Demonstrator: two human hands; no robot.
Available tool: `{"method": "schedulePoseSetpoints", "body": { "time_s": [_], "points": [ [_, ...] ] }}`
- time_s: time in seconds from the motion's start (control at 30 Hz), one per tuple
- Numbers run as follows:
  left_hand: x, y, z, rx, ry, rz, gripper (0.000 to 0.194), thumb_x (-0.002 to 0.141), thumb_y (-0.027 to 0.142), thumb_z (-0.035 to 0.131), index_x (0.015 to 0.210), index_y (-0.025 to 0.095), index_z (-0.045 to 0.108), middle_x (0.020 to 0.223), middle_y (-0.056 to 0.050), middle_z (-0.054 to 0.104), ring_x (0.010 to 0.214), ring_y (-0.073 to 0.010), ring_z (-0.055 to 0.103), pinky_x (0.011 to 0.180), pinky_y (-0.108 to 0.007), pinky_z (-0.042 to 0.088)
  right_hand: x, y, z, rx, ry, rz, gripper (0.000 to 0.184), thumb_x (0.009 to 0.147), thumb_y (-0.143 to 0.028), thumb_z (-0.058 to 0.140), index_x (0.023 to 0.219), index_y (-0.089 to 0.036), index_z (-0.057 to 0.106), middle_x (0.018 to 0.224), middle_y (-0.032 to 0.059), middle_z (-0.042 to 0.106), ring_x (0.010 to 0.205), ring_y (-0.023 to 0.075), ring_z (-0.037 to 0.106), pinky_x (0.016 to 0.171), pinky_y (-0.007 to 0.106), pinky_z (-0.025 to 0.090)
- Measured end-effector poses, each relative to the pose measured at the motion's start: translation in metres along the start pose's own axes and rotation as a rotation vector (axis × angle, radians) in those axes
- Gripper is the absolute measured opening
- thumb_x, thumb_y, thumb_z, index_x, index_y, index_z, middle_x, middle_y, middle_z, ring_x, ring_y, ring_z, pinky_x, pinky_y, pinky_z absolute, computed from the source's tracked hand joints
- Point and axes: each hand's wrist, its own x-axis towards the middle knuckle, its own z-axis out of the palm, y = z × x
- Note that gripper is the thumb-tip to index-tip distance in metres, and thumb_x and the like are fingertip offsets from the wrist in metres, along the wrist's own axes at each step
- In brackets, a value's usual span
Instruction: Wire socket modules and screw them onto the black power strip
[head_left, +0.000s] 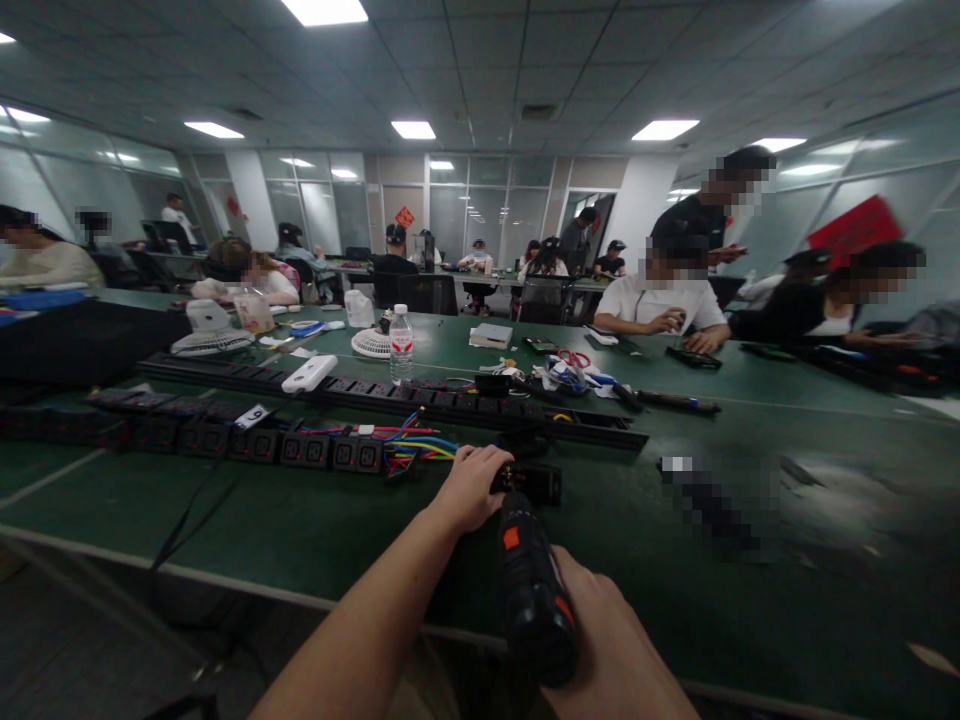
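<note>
My right hand (596, 610) is wrapped round a black and orange cordless drill (529, 590), which points away from me. The drill's front end reaches a small black box-like part (541, 484) on the green table. My left hand (476, 485) grips that part at its left side, fingers curled over it; the fingertips are partly hidden. Coloured wires (420, 445) in red, blue, yellow and green run to the part from a row of black sockets (307, 448) on the left. Where the drill's tip meets the part is too dark to make out.
Behind the wires lies a long black power strip rail (450, 400) with a white device (309, 374) on it. A water bottle (401, 345), small fans (214, 330) and a tangle of cables (566, 375) stand farther back. Across the green table (750, 420) a person (660, 295) in white works.
</note>
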Motion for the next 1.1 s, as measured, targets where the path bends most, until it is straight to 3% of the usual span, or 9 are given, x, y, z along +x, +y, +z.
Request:
{"method": "schedulePoseSetpoints", "body": {
  "time_s": [1.1],
  "points": [
    [0.0008,0.0004,-0.0002,-0.006,-0.011,-0.009,0.043,0.076,0.015,0.065,0.116,0.025,0.054,0.118,-0.003,0.06,0.113,-0.021,0.052,0.103,-0.037,0.026,0.0002,-0.0067,-0.0042,0.011,-0.016,-0.023,0.022,0.077,-0.017,0.052,0.098,-0.021,0.055,0.088,0.0066,0.069,0.08,0.0237,0.067,0.066,0.031,0.045]
  ]
}}
